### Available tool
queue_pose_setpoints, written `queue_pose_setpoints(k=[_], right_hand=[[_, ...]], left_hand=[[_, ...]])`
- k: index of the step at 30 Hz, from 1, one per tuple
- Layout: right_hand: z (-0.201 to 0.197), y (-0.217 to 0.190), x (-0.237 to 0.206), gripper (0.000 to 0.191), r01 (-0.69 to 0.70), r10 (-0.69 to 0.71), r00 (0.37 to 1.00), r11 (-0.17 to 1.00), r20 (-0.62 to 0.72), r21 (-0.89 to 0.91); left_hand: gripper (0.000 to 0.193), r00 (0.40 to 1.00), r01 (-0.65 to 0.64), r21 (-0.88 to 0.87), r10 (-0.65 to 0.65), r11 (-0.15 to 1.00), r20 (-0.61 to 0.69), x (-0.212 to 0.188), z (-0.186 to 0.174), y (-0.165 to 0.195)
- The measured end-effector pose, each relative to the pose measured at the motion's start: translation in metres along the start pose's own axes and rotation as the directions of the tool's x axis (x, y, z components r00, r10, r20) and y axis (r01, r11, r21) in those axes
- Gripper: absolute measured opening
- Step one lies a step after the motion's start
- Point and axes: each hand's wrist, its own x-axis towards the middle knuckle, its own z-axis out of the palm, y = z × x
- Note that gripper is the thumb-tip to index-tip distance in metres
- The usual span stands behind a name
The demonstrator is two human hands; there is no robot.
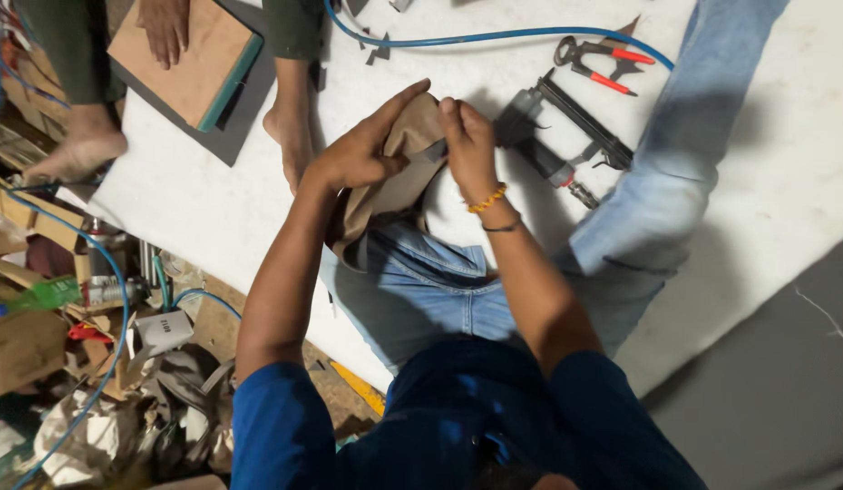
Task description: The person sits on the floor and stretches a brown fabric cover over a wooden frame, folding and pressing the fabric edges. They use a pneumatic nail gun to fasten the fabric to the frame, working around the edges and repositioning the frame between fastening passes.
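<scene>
I sit on a white sheet (pixel 766 181) in blue jeans. Both my hands hold a folded tan piece of fabric-covered material (pixel 396 177) above my lap. My left hand (pixel 360 150) grips its left side with fingers stretched along the top edge. My right hand (pixel 468 143) pinches the upper right edge, a beaded bracelet on its wrist. A black pneumatic staple gun (pixel 566 136) lies on the sheet just right of my right hand.
A blue air hose (pixel 494 38) curves across the top. Red-handled pliers (pixel 603 65) lie at the upper right. Another person's bare feet (pixel 290 127) and hand on a brown padded board (pixel 190 59) are at the upper left. Clutter, bottles and scraps fill the lower left.
</scene>
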Motion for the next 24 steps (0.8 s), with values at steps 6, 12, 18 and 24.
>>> queue_pose_setpoints(k=[6,12,18,24], right_hand=[[-0.022,-0.063,-0.007,0.043,0.225,-0.158,0.973,0.809,0.168,-0.543],[-0.009,-0.078,-0.019,0.032,0.244,-0.187,0.97,0.737,0.157,-0.63],[-0.015,-0.043,-0.029,0.029,-0.291,0.296,0.951,0.955,0.094,-0.058],[-0.03,0.002,-0.021,0.032,-0.085,0.081,0.987,0.996,0.136,0.028]], left_hand=[[0.105,0.99,-0.134,-0.091,0.138,0.987,0.036,0.004,0.013,-0.005],[0.11,0.986,-0.112,0.011,0.11,0.994,0.127,0.016,0.002,-0.006],[0.114,0.97,-0.12,0.054,0.106,0.991,0.219,0.03,-0.011,-0.009],[0.104,0.955,0.123,-0.009,-0.116,0.992,0.275,0.041,-0.012,-0.018]])
